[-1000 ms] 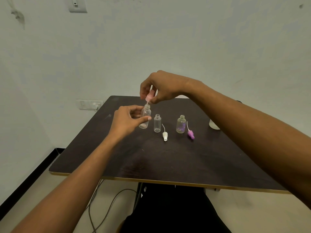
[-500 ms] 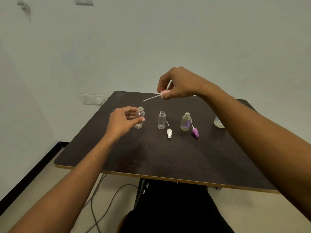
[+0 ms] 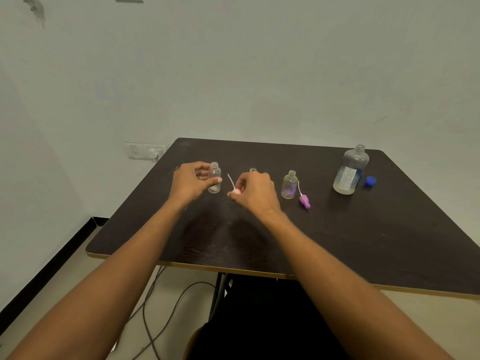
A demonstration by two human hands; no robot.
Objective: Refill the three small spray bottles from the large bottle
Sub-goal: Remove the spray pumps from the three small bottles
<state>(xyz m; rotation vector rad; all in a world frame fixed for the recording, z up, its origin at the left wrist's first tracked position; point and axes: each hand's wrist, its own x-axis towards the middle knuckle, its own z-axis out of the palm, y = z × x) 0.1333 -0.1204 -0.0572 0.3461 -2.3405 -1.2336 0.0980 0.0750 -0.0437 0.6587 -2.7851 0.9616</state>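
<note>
My left hand (image 3: pixel 191 184) grips the leftmost small bottle (image 3: pixel 214 178) upright, my right hand (image 3: pixel 255 192) pinches its pink spray head (image 3: pixel 236 191) low beside it, and the large bottle (image 3: pixel 350 171) stands far right, nearer my right hand.

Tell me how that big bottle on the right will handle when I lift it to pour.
The large bottle looks only about a quarter full, so probably light. Its blue cap lies beside it, so it could spill if tipped early. Clear plastic walls may flex when squeezed.
</note>
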